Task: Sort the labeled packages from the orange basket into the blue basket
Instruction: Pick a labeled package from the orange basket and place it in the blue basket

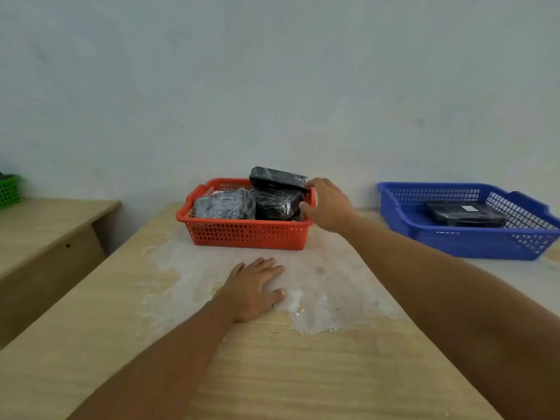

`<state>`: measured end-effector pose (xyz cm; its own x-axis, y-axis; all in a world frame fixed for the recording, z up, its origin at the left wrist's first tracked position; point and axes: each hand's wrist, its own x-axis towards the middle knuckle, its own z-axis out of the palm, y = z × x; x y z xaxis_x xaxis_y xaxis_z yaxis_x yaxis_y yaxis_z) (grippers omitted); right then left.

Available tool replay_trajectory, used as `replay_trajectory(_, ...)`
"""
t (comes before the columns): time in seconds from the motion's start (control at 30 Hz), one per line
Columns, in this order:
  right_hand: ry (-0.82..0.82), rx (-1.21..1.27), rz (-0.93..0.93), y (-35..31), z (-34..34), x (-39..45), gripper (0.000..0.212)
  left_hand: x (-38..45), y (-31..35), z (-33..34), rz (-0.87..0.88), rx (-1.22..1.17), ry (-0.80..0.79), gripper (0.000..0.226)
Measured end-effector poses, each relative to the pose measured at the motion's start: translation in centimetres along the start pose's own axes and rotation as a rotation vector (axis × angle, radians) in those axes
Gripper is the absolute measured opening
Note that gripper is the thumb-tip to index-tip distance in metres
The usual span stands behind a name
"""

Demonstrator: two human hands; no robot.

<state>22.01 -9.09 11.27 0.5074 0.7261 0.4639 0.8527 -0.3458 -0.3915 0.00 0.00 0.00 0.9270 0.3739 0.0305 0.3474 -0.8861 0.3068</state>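
Orange basket (248, 234) sits mid-table, holding several black wrapped packages; top package (277, 178) lies tilted over the others at the basket's back right. Right hand (328, 204) reaches to the basket's right rim, fingers touching that top package's right end, thumb lower, grip not closed. Left hand (253, 291) lies flat and empty on the table (303, 374), in front of the basket. Blue basket (472, 241) sits right of the orange basket, one black package (466, 213) inside. Green basket (9, 190) far left.

No legible text anywhere. Package (466, 214) in the blue basket (403, 225), well to the right of my right hand (328, 206), carries a small pale label; its print is too blurred to read.
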Motion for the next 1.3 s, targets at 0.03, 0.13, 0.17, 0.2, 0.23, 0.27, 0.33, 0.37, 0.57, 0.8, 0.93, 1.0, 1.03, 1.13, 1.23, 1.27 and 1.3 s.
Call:
replay_trajectory(0.03,0.007,0.005,0.004,0.1,0.4,1.1,0.052,0.1,-0.1,0.0,0.016,0.019,0.004,0.071)
replay_trajectory(0.13,-0.022,0.006,0.041,0.4,1.3,4.2,0.05,0.4,-0.7,0.4,0.017,0.065,0.008,0.073)
replay_trajectory(0.17,-0.027,-0.001,0.038,0.7,1.9,5.3,0.05,0.5,-0.8,0.5,0.019,0.063,0.009,0.073)
replay_trajectory(0.2,-0.038,-0.009,0.042,0.8,2.4,6.3,0.05,0.4,-0.8,0.5,0.023,0.068,0.005,0.073)
replay_trajectory(0.23,-0.038,-0.016,0.041,1.1,2.9,7.3,0.052,0.4,-0.8,0.6,0.023,0.07,0.005,0.074)
replay_trajectory(0.27,-0.047,-0.03,0.037,1.1,3.3,8.3,0.054,0.4,-1.1,0.6,0.025,0.077,0.008,0.074)
replay_trajectory(0.33,-0.059,-0.051,0.042,1.2,4.2,10.1,0.06,0.3,-1.2,0.6,0.025,0.069,0.01,0.074)
replay_trajectory(0.37,-0.071,-0.059,0.045,1.2,4.6,10.9,0.063,0.3,-1.2,0.7,0.027,0.074,0.012,0.074)
replay_trajectory(0.57,-0.14,-0.083,0.02,1.4,6.5,13.3,0.049,0.4,-1.5,0.9,0.031,0.064,0.03,0.073)
replay_trajectory(0.8,0.121,0.099,0.008,0.9,3.9,12.4,0.04,0.5,-1.7,1.0,0.022,0.059,0.019,0.073)
replay_trajectory(0.93,0.254,0.453,0.16,0.5,1.0,11.2,0.036,0.5,-1.6,0.9,0.02,0.048,0.017,0.073)
replay_trajectory(1.0,0.291,0.6,0.244,0.4,-0.5,10.1,0.032,0.4,-1.5,0.8,0.019,0.048,0.016,0.073)
replay_trajectory(1.03,0.302,0.671,0.281,0.5,-1.2,9.4,0.031,0.3,-1.5,0.7,0.019,0.051,0.015,0.072)
replay_trajectory(1.13,0.265,0.891,0.405,1.2,-3.0,7.0,0.032,0.1,-1.1,0.3,0.017,0.055,0.008,0.07)
replay_trajectory(1.23,0.188,1.032,0.505,2.2,-4.2,3.8,0.038,-0.2,-0.6,-0.1,0.005,0.054,0.001,0.067)
replay_trajectory(1.27,0.167,1.052,0.537,2.6,-4.6,2.7,0.044,-0.3,-0.4,-0.3,0.002,0.046,0.003,0.066)
replay_trajectory(1.3,0.15,1.069,0.569,3.1,-5.1,1.7,0.048,-0.3,-0.2,-0.4,0.001,0.039,0.005,0.065)
